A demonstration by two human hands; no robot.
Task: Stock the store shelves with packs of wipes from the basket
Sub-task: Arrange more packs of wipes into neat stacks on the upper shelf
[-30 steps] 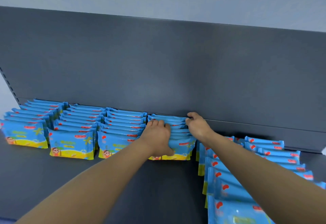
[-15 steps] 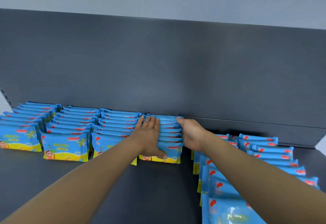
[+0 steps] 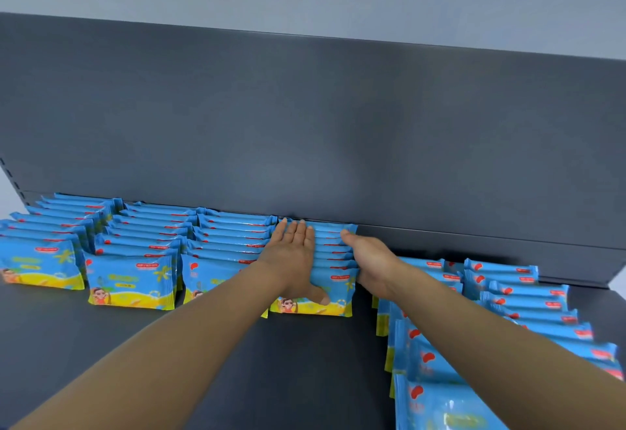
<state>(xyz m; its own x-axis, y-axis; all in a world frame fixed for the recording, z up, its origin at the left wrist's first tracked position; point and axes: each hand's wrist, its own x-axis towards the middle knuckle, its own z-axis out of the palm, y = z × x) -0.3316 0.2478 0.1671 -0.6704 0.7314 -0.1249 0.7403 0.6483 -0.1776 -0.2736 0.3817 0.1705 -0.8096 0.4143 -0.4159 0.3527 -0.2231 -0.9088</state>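
Blue and yellow packs of wipes stand upright in rows on the dark grey shelf (image 3: 237,355). My left hand (image 3: 294,260) lies flat with straight fingers on top of the fourth row of packs (image 3: 333,262), its thumb down over the front pack's face. My right hand (image 3: 371,260) presses flat against the right side of that same row. Both hands squeeze the row between them. The basket is out of view.
Three full rows of packs (image 3: 135,250) fill the shelf to the left. More rows of packs (image 3: 515,297) run along the right, reaching the shelf's front edge. The grey back panel (image 3: 305,124) rises behind all rows. Bare shelf lies in front at the middle.
My left hand's fingers have straightened from a curled hold to lie flat on the row. The right hand slid from the row's back to its right side. The view shifted slightly.
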